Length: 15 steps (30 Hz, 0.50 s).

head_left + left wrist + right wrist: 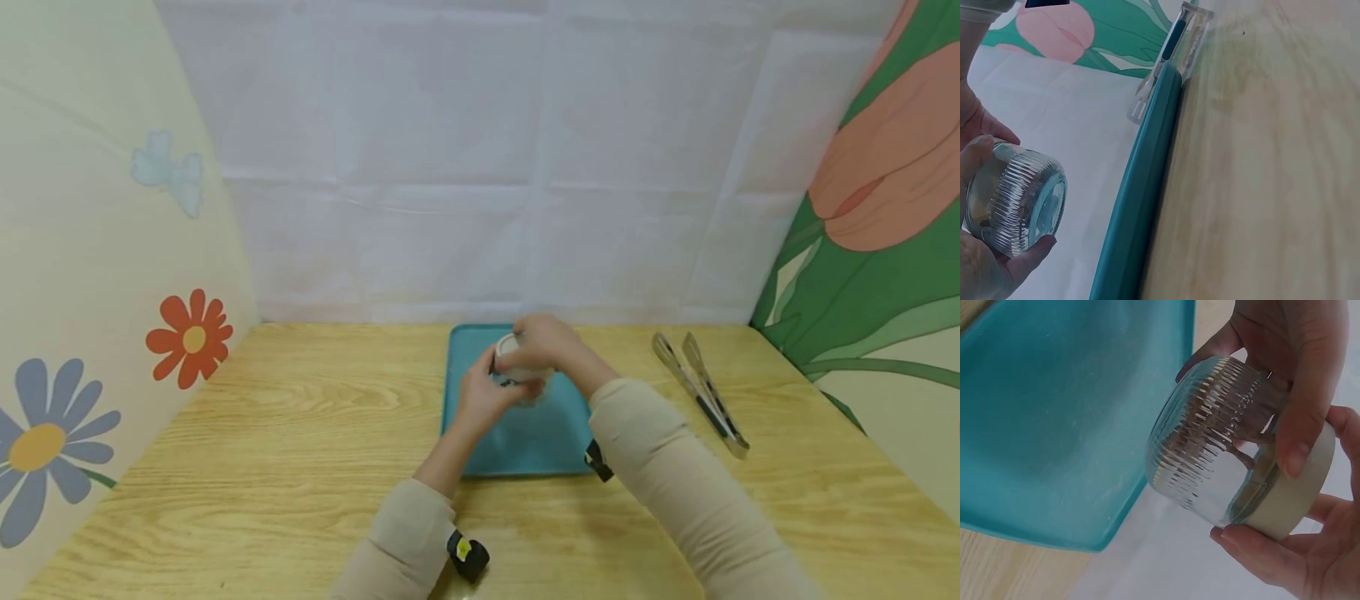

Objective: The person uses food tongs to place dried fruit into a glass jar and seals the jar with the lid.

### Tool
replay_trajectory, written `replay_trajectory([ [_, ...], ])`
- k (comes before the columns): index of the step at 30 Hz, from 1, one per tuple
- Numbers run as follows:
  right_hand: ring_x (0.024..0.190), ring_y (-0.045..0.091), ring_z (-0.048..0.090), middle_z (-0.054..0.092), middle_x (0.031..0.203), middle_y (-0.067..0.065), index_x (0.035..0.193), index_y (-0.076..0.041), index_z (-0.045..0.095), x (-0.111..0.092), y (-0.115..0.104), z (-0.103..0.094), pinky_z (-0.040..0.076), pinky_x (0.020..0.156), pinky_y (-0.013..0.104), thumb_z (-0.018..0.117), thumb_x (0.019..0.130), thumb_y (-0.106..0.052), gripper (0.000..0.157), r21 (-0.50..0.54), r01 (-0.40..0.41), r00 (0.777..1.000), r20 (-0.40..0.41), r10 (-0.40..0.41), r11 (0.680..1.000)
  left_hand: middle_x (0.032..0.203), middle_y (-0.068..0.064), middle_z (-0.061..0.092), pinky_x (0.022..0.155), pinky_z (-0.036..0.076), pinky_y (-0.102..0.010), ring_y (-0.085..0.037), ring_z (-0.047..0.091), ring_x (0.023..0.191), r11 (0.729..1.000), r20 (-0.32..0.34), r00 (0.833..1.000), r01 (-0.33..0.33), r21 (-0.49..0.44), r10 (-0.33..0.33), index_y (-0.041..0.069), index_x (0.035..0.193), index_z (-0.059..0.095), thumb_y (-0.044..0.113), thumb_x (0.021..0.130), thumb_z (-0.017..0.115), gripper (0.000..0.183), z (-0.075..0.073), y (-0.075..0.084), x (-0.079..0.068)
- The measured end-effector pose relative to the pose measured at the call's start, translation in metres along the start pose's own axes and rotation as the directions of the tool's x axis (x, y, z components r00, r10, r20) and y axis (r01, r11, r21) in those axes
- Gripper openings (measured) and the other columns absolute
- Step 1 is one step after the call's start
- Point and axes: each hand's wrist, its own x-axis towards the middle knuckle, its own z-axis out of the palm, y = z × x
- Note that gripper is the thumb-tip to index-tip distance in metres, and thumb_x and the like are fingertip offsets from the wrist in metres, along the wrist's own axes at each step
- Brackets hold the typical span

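Observation:
Above the tray, both hands hold a clear ribbed glass jar (1200,440) with a cream-white lid (1300,494). My left hand (482,398) is wrapped round the jar's body; in the left wrist view the jar (1019,194) is tilted on its side with its thick glass base towards the right. From the other side, my right hand (551,342) grips the lid, fingers spread round its rim. The lid sits on the jar's mouth. In the head view the hands hide most of the jar.
Beneath the hands lies a blue-green rectangular tray (536,437) on the wooden table (315,433). Metal tongs (701,392) with dark handle grips rest to its right. A white cloth (450,167) hangs behind, with flower-printed panels at both sides.

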Motion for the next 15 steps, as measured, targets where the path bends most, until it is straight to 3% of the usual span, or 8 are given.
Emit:
replay_trajectory([
  [6,0.07,0.019,0.051,0.056,0.092,0.009,0.109,-0.001,0.055,0.0001,-0.0003,0.0033,0.043,0.058,0.031,0.063,0.073,-0.035,0.05,-0.013,0.003,1.0,-0.003,-0.003,1.0,0.098,0.002,0.057,0.071,0.044,-0.031,-0.015,0.051,0.089,1.0,-0.017,1.0,-0.008,-0.012,0.008,0.017,0.113,0.054,0.033,0.059,0.078,0.062,0.0007,-0.0025,-0.0003],
  [15,0.064,0.018,0.049,0.052,0.074,0.003,0.086,-0.008,0.054,-0.0038,-0.0074,0.0036,0.04,0.051,0.031,0.061,0.073,-0.036,0.032,-0.036,0.006,1.0,-0.029,-0.007,0.999,0.106,0.0,0.053,0.072,0.045,-0.034,-0.018,0.047,0.097,0.996,0.038,0.999,0.015,-0.09,-0.012,0.019,0.117,0.05,0.028,0.064,0.077,0.06,-0.0049,0.0009,0.0003],
])
